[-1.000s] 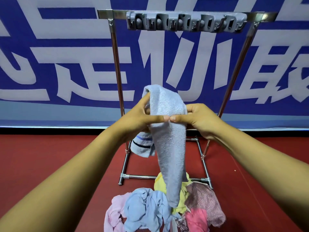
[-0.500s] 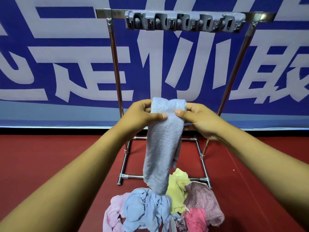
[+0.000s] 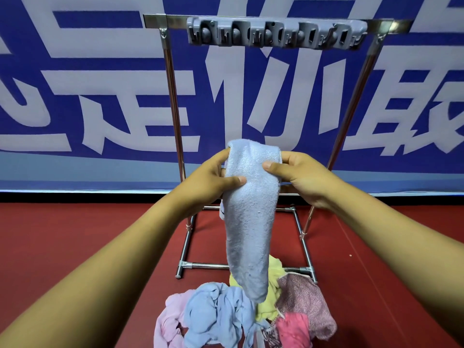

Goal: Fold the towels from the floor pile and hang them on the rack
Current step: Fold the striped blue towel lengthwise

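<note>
Towel [image 3: 248, 222], pale blue, hangs folded at frame centre, tapering toward 6 o'clock. Left hand [image 3: 211, 182] grasps its upper edge from 9 o'clock, thumb pressed on the front; right hand [image 3: 298, 174] pinches the same edge from 3 o'clock. Rack [image 3: 173, 96], a metal frame, stands behind at 12 o'clock, a grey clip bar [image 3: 276, 33] on its top rail. Pile [image 3: 246, 320] of coloured towels lies on the red floor [image 3: 75, 234] at 6 o'clock.

We hold pale blue towel [image 3: 251, 222]; floor pile [image 3: 241, 320] mixes light pink, blue, yellow, mottled mauve, hot pink; rack [image 3: 173, 96] silver; clip bar [image 3: 276, 33] grey; banner [image 3: 75, 96] blue, white characters; floor [image 3: 75, 234] red.
</note>
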Motion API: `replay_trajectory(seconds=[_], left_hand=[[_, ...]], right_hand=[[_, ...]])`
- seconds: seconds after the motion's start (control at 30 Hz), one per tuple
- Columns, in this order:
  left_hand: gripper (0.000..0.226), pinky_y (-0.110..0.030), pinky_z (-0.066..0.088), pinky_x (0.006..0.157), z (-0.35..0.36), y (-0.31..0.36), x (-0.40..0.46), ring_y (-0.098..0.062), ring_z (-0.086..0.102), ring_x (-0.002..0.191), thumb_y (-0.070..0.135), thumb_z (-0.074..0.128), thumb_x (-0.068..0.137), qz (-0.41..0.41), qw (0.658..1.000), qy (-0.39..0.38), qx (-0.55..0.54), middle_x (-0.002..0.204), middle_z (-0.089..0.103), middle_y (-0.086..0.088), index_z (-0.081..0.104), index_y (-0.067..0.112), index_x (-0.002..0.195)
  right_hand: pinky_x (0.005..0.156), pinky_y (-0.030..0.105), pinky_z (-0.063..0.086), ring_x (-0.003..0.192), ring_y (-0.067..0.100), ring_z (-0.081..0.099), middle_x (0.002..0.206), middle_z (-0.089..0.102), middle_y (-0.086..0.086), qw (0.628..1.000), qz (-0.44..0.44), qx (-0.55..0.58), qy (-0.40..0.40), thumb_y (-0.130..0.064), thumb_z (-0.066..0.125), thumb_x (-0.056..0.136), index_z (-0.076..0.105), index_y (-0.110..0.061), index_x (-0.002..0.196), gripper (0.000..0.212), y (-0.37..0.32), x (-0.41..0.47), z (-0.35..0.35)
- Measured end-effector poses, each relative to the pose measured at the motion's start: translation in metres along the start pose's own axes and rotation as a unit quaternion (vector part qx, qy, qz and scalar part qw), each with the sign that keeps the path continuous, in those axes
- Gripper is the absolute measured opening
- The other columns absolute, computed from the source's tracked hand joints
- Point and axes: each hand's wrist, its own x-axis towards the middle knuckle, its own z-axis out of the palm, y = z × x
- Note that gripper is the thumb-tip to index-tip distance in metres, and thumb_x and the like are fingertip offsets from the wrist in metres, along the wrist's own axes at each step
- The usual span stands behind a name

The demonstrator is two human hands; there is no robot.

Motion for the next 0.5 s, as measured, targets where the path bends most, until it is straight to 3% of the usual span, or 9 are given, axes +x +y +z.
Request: replay_trajectory(seconds=[0.1,0.27,0.4,0.5], left_hand=[[0.039,-0.031,0.057,0.085,0.0000,0.0011,0.0011,-0.025,0.068,0.103,0.000,0.058,0.092,-0.009,1.000,0.007,-0.021,0.114,0.069,-0.013,0.051,0.010,0.130],[0.033,-0.024,0.056,0.074,0.0005,0.0029,-0.0004,-0.018,0.070,0.095,-0.001,0.055,0.094,-0.009,0.999,0.009,-0.047,0.112,0.070,-0.012,0.055,0.007,0.126],[0.035,-0.027,0.057,0.078,0.0012,0.0012,-0.0001,-0.021,0.069,0.099,0.000,0.052,0.095,-0.007,0.998,0.016,-0.065,0.116,0.069,-0.014,0.054,0.009,0.129],[0.034,-0.030,0.058,0.082,0.0023,0.0010,-0.0002,-0.022,0.068,0.101,0.000,0.050,0.096,-0.008,0.997,0.026,-0.076,0.118,0.067,-0.015,0.054,0.010,0.129]], right_hand=[[0.090,0.036,0.051,0.096,0.022,0.065,0.111,0.070,0.014,1.000,0.000,0.008,0.022,-0.015,0.060,0.092,0.065,-0.003,0.113,0.025,0.0011,-0.0003,0.0005],[0.064,0.027,0.049,0.066,0.014,0.060,0.083,0.067,0.007,0.998,0.012,0.035,0.060,-0.017,0.068,0.086,0.056,-0.014,0.086,0.013,0.0018,-0.0007,0.0018],[0.062,0.020,0.052,0.066,0.007,0.062,0.074,0.065,-0.007,0.996,0.040,0.077,0.013,-0.024,0.059,0.092,0.057,-0.019,0.089,0.006,0.0011,-0.0035,-0.0015],[0.067,0.023,0.054,0.074,0.010,0.066,0.081,0.068,-0.005,0.994,0.049,0.093,-0.025,-0.021,0.057,0.094,0.060,-0.021,0.098,0.006,0.0025,-0.0079,-0.0041]])
